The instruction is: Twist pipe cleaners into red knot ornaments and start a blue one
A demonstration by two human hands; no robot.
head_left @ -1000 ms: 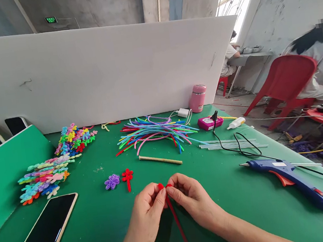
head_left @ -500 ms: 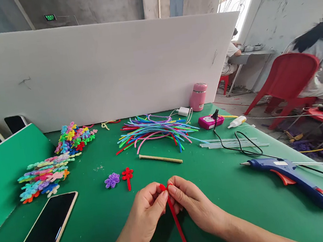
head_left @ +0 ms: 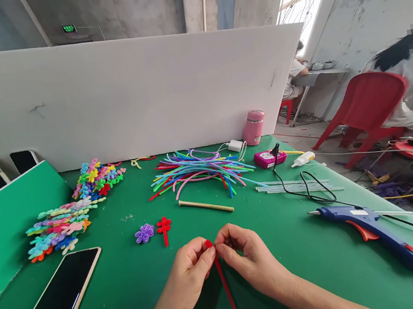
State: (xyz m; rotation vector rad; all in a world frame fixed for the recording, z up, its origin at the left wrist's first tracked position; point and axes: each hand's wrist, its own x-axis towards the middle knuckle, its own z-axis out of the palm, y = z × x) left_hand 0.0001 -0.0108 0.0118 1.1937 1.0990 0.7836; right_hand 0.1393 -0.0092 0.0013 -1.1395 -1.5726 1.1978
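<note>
My left hand [head_left: 191, 273] is closed, pinching a red pipe cleaner [head_left: 227, 288] between thumb and fingers. A small bent red end shows above that thumb, while the long straight tail runs down towards the bottom edge. Fingertip to fingertip with it, my right hand [head_left: 248, 258] is also closed in a pinch at the same spot on the pipe cleaner; the exact grip is partly hidden. Just beyond my hands lie a red pipe-cleaner flower with a stem [head_left: 165, 231] and a purple pipe-cleaner flower [head_left: 144, 233].
Behind are loose pipe cleaners [head_left: 201, 170] and a thin stick [head_left: 205, 206]. To the right lie a blue glue gun [head_left: 372, 229], glue sticks [head_left: 294, 186] and a black cable. A phone [head_left: 54, 301] and finished flower shapes [head_left: 60, 227] occupy the left. A white board [head_left: 138, 97] stands behind.
My right fingertips have drawn in and closed beside the left thumb; the small red loop between the hands no longer shows. The camera view has tilted slightly up.
</note>
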